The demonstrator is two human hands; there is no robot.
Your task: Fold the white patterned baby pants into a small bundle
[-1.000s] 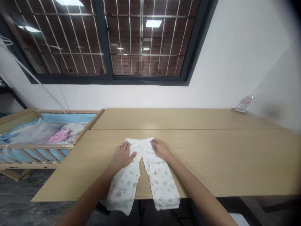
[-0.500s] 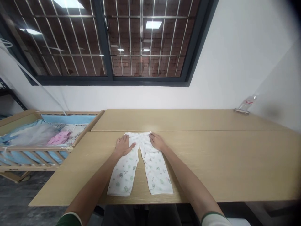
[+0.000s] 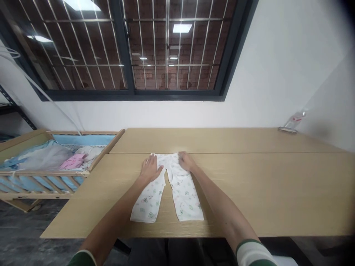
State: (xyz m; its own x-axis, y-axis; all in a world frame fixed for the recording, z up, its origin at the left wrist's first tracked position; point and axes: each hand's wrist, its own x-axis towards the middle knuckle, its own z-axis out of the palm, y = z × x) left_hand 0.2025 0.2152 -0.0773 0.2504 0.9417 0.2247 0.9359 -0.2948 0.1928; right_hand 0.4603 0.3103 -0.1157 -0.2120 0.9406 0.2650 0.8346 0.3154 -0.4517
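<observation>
A pair of white baby pants (image 3: 186, 195) with small green and grey prints lies spread on the wooden table, legs towards me. My left hand (image 3: 149, 169) rests flat on the left side of the waistband, fingers stretched out and thumb apart. At the waistband's right corner, my right hand (image 3: 186, 162) has its fingers curled onto the cloth; its fingertips are partly hidden. A gap separates the two legs, and the hems lie close to the table's front edge.
The wooden table (image 3: 263, 192) stretches right and back to the white wall. A clear plastic bottle (image 3: 296, 119) leans in the far right corner beside a flat object (image 3: 287, 130). To the left stands a wooden crib (image 3: 107, 149) holding bedding and pink cloth (image 3: 73, 161). A barred window is above.
The pants have slid slightly away from me, their hems now farther from the front edge. My right hand's fingers have curled in more at the waistband corner. My left hand stays flat.
</observation>
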